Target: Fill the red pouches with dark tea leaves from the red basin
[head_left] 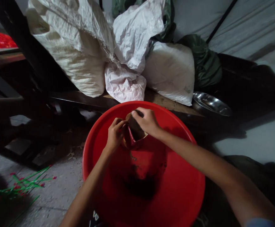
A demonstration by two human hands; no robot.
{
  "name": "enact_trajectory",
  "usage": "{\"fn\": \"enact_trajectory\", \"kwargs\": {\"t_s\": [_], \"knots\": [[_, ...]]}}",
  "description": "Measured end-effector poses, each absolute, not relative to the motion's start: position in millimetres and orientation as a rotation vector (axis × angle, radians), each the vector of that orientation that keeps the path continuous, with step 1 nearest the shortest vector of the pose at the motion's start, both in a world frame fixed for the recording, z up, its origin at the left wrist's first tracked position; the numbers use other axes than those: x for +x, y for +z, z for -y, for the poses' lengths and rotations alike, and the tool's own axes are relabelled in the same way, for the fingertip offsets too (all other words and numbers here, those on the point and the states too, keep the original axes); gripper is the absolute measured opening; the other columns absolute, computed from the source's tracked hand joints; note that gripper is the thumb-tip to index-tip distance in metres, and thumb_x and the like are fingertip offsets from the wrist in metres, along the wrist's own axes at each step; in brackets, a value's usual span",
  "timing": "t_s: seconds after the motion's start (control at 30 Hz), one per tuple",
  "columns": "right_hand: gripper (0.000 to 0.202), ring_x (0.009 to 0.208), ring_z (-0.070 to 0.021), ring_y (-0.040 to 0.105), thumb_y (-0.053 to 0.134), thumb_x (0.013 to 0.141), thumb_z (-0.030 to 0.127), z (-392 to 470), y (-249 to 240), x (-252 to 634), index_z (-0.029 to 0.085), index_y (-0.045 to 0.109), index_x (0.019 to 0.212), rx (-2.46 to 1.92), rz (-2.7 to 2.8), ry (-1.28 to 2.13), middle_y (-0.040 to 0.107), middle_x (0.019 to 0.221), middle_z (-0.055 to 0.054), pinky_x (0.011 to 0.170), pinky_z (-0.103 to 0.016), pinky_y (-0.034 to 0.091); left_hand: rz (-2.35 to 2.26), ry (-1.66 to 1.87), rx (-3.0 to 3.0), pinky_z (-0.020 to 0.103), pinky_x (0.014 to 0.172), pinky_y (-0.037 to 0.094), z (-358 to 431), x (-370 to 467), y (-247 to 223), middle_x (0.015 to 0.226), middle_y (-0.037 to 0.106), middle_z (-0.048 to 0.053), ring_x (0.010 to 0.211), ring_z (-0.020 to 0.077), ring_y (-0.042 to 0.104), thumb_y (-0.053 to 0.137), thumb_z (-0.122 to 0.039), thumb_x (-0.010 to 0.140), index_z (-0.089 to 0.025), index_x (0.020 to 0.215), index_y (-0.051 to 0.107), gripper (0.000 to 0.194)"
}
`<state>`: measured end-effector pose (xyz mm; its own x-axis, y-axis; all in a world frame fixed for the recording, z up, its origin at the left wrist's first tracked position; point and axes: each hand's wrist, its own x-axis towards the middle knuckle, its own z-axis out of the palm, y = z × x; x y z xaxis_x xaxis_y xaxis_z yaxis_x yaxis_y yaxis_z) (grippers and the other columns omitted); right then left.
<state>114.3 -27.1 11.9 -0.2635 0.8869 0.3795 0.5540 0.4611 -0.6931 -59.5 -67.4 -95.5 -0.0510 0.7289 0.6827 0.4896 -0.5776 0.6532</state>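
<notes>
My left hand is closed on the left edge of a small open cardboard box with a pink-red side and a brown inside. My right hand grips the far upper edge of the same box, thumb and fingers pinched on its flap. The box is held tilted over the far half of a large red plastic tub, its dark inside facing me. A dark heap, either loose material or partly shadow, lies at the bottom of the tub, and a few dark crumbs are scattered above it.
White woven sacks and a dark green sack stand on a low wooden platform behind the tub. A metal bowl is at the right. Green stems with red tips lie on the floor at left. A dark post rises nearby.
</notes>
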Motion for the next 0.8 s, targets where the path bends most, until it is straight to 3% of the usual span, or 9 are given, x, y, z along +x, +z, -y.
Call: {"fn": "enact_trajectory", "kwargs": {"t_s": [0.07, 0.17, 0.27, 0.37, 0.5, 0.67, 0.73, 0.8], "knots": [[0.016, 0.086, -0.0193, 0.071, 0.066, 0.095, 0.028, 17.6, 4.0, 104.5, 0.018, 0.077, 0.09, -1.278, 2.147, 0.481, 0.079, 0.089, -0.004, 0.082, -0.029, 0.049, -1.332, 1.68, 2.004, 0.024, 0.077, 0.054, 71.7, -62.5, -94.5, 0.105, 0.065, 0.005, 0.093, 0.0152, 0.066, 0.061, -0.013, 0.1, -0.021, 0.109, 0.075, 0.019], [0.02, 0.098, -0.019, 0.075, 0.062, 0.1, 0.025, 19.8, 1.2, 107.0, 0.02, 0.081, 0.097, -1.14, 2.367, 0.546, 0.083, 0.106, -0.006, 0.091, -0.028, 0.051, -1.345, 1.695, 1.998, 0.023, 0.075, 0.054, 77.2, -70.4, -92.6, 0.104, 0.065, 0.005, 0.091, 0.0143, 0.066, 0.061, -0.014, 0.101, -0.021, 0.11, 0.075, 0.018], [0.035, 0.092, -0.0173, 0.073, 0.05, 0.108, 0.03, 25.1, -2.0, 132.1, 0.019, 0.077, 0.089, -1.009, 2.21, 0.366, 0.08, 0.097, -0.007, 0.09, -0.028, 0.051, -1.369, 1.7, 1.999, 0.022, 0.073, 0.053, 79.8, -75.9, -91.0, 0.103, 0.067, 0.005, 0.09, 0.0142, 0.067, 0.063, -0.016, 0.101, -0.021, 0.107, 0.075, 0.015], [0.045, 0.089, -0.0183, 0.071, 0.04, 0.112, 0.039, 14.8, -28.7, 180.9, 0.02, 0.072, 0.088, -1.168, 1.931, 0.123, 0.076, 0.091, -0.007, 0.089, -0.03, 0.053, -1.38, 1.693, 1.998, 0.023, 0.074, 0.054, 80.8, -75.9, -90.2, 0.103, 0.068, 0.005, 0.091, 0.0144, 0.068, 0.062, -0.017, 0.101, -0.021, 0.107, 0.076, 0.015], [0.05, 0.108, -0.0258, 0.073, 0.028, 0.111, 0.036, -4.6, -109.7, 257.1, 0.014, 0.071, 0.119, -1.626, 1.895, 0.09, 0.077, 0.119, -0.019, 0.097, -0.04, 0.055, -1.403, 1.694, 1.962, 0.023, 0.075, 0.056, 83.4, -73.8, -91.7, 0.105, 0.068, 0.005, 0.094, 0.0152, 0.068, 0.061, -0.014, 0.1, -0.022, 0.109, 0.076, 0.018], [0.048, 0.133, -0.0377, 0.065, 0.041, 0.102, 0.032, 49.3, -227.6, 290.6, 0.008, 0.076, 0.123, -1.758, 2.068, 0.203, 0.072, 0.133, -0.028, 0.114, -0.055, 0.047, -1.403, 1.685, 1.942, 0.025, 0.081, 0.059, 86.2, -74.7, -92.2, 0.108, 0.068, 0.004, 0.098, 0.0157, 0.07, 0.061, -0.014, 0.1, -0.022, 0.111, 0.076, 0.02], [0.057, 0.141, -0.0459, 0.058, 0.042, 0.098, 0.032, 94.8, -266.9, 280.4, 0.003, 0.068, 0.138, -1.818, 2.081, 0.21, 0.064, 0.145, -0.031, 0.116, -0.068, 0.042, -1.399, 1.688, 1.955, 0.025, 0.082, 0.059, 85.6, -74.5, -90.5, 0.108, 0.069, 0.004, 0.099, 0.0156, 0.07, 0.062, -0.015, 0.101, -0.021, 0.111, 0.075, 0.017], [0.063, 0.144, -0.048, 0.054, 0.041, 0.098, 0.033, 140.2, -296.3, 264.2, 0.005, 0.059, 0.151, -1.769, 2.213, 0.23, 0.06, 0.152, -0.029, 0.114, -0.072, 0.044, -1.399, 1.708, 1.976, 0.025, 0.081, 0.06, 84.2, -72.9, -88.8, 0.107, 0.069, 0.004, 0.098, 0.0153, 0.07, 0.062, -0.017, 0.102, -0.021, 0.109, 0.075, 0.016]]}}
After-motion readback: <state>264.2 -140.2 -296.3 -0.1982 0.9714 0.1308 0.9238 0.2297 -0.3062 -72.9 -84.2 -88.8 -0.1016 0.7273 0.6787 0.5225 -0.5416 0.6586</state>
